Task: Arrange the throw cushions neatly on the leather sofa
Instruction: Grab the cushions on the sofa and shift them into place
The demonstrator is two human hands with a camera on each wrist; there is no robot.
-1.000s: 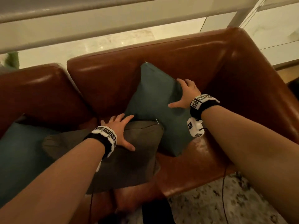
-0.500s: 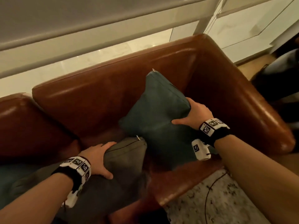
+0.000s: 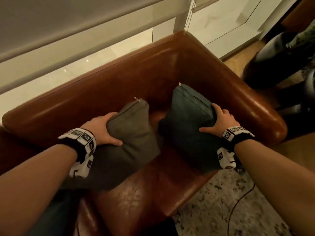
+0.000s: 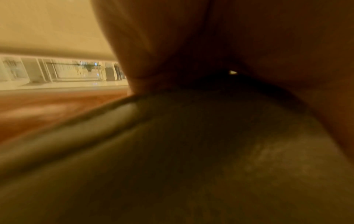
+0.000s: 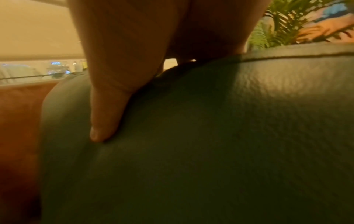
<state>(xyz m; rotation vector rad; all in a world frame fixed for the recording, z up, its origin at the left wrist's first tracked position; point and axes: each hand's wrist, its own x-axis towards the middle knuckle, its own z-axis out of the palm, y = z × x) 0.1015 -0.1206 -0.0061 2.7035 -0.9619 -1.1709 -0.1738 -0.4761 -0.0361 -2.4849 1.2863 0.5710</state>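
Observation:
Two throw cushions stand on edge in the corner of the brown leather sofa (image 3: 109,89). My left hand (image 3: 100,130) grips the left edge of the grey-brown cushion (image 3: 133,133), thumb across its front face. That cushion fills the left wrist view (image 4: 191,151) under my palm. My right hand (image 3: 219,121) grips the right edge of the teal cushion (image 3: 185,120), which sits near the armrest (image 3: 242,94). In the right wrist view my thumb (image 5: 107,106) presses into the teal fabric (image 5: 210,144). A gap of bare seat separates the two cushions.
Another dark teal cushion (image 3: 56,210) lies partly hidden under my left forearm. A speckled rug (image 3: 213,210) with a black cable (image 3: 238,201) lies before the sofa. A dark plant pot (image 3: 276,62) stands beyond the armrest, and a window ledge runs behind the backrest.
Both hands went from resting flat on the cushions to gripping their edges. The grey-brown cushion rose from lying flat to standing, and the teal one shifted right toward the armrest.

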